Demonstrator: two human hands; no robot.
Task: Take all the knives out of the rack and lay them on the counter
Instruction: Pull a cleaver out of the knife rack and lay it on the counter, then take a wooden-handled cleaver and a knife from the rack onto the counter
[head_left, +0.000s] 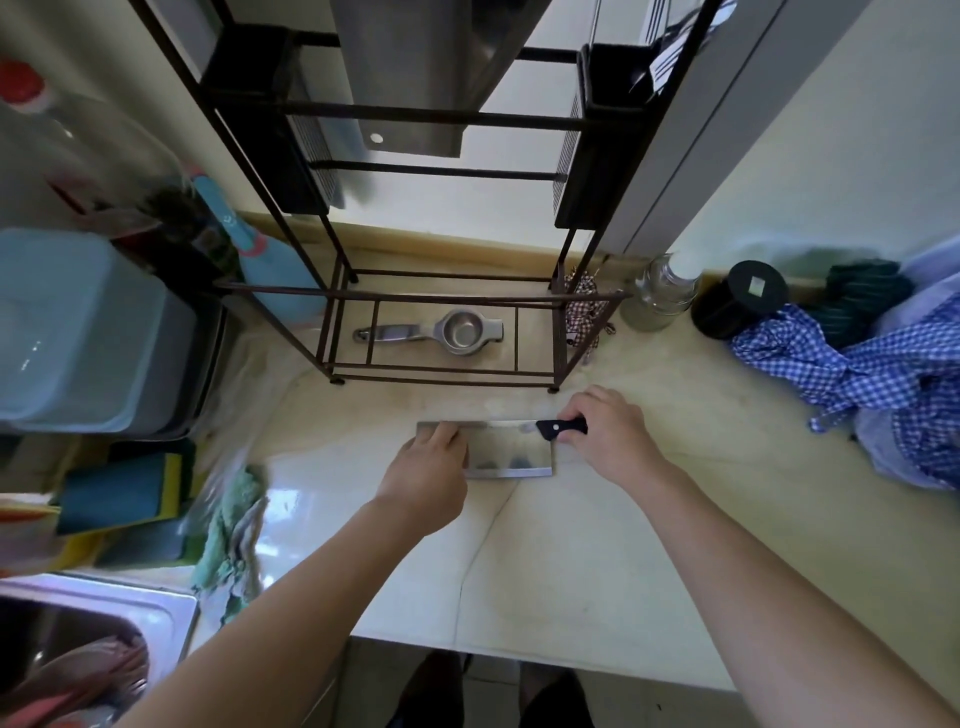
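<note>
1 cleaver (511, 451) lies flat on the counter (597, 545) just before the rack (441, 291). The right hand (605, 431) is closed around its black handle; the left hand (434, 467) presses flat on the blade. Another cleaver (410, 78) hangs in the rack, so I judge work remains. A lemon squeezer (436, 332) lies on the rack's base; a checked cloth (852, 374) lies well apart.

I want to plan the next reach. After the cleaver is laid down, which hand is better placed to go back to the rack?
Probably the left hand: it only rests flat on the cleaver blade, while the right hand grips the handle. Both lie about equally near the rack.
</note>
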